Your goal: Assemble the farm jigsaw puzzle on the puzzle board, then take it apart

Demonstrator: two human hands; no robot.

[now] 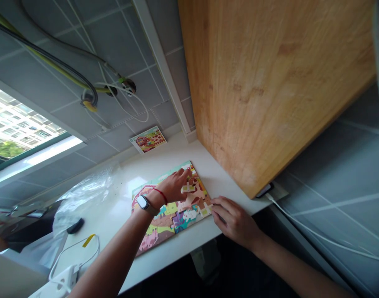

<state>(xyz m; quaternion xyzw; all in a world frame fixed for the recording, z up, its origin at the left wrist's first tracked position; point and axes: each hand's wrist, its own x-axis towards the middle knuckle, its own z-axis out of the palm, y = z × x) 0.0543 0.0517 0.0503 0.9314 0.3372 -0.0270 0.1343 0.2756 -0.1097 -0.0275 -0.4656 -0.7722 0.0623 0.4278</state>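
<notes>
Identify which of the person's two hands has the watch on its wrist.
The left hand wears the smartwatch, with a red string bracelet beside it. The right hand, at the edge of the jigsaw puzzle, has a bare wrist.

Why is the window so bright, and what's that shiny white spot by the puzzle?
In the head view, daylight washes out the window, and glare makes the white spot on the counter beside the puzzle.

A farm-scene jigsaw puzzle [169, 221] is laid flat on the white counter [105, 215], near its front edge, with pale tape strips [188, 187] across it.
</notes>
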